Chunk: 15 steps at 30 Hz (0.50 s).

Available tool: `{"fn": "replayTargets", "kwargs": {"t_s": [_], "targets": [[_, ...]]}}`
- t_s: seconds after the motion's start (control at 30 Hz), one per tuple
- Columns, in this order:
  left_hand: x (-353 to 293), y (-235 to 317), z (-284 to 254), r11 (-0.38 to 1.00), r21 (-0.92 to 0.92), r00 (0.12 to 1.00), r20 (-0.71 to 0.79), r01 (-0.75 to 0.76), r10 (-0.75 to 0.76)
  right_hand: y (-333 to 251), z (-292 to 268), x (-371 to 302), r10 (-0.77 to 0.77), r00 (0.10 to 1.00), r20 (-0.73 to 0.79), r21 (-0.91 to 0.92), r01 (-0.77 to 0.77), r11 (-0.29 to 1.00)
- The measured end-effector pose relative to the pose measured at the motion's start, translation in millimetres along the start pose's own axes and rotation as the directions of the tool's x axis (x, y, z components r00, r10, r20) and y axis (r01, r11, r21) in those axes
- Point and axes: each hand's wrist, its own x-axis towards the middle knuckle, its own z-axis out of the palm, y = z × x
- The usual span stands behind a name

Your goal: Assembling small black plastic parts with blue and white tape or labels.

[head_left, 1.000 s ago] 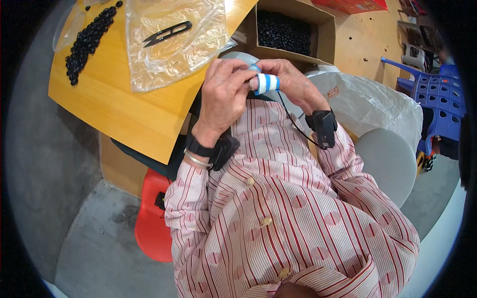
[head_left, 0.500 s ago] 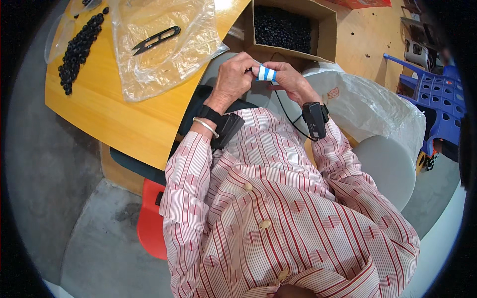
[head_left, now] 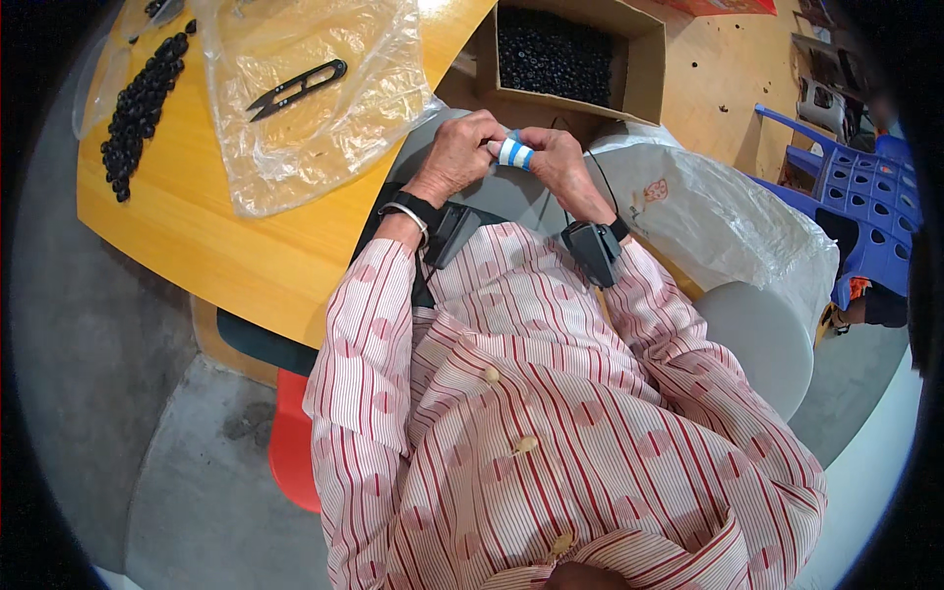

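My left hand (head_left: 456, 157) and my right hand (head_left: 562, 169) meet in front of me above my lap, both with fingers closed in a pinch. A blue-and-white striped wrap (head_left: 515, 153) covers my right thumb, which points toward the left fingertips. Whatever the fingertips pinch is hidden or too small to make out. On the yellow table to the left, black thread snips (head_left: 298, 89) lie on a clear plastic bag (head_left: 324, 157). Beyond my right hand stands a cardboard box (head_left: 644, 74) full of small black ring-like parts (head_left: 556, 61).
A pile of small black parts (head_left: 143, 113) lies on the yellow table (head_left: 211, 251) at far left. A white plastic sack (head_left: 718, 197) covers the area right of my hands, with a grey stool (head_left: 755, 339) below it. A blue plastic chair (head_left: 865, 202) stands far right.
My right hand has turned, and its wrist device has shifted left and tilted. A small dark thing visible between the fingertips before is now hidden. The view has shifted slightly.
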Motion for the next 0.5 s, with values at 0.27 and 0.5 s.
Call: {"fn": "replayTargets", "kwargs": {"t_s": [0.27, 0.5], "targets": [[-3, -2, 0, 0.999, -0.029, 0.998, 0.052, 0.021, -0.019, 4, 12, -4, -0.099, 0.978, -0.181, -0.243, 0.053, 0.969], [-1, -5, 3, 0.999, 0.022, 0.997, 0.071, -0.036, 0.034, 14, -3, 0, -0.229, 0.957, -0.179, -0.261, 0.178, 0.949]]}}
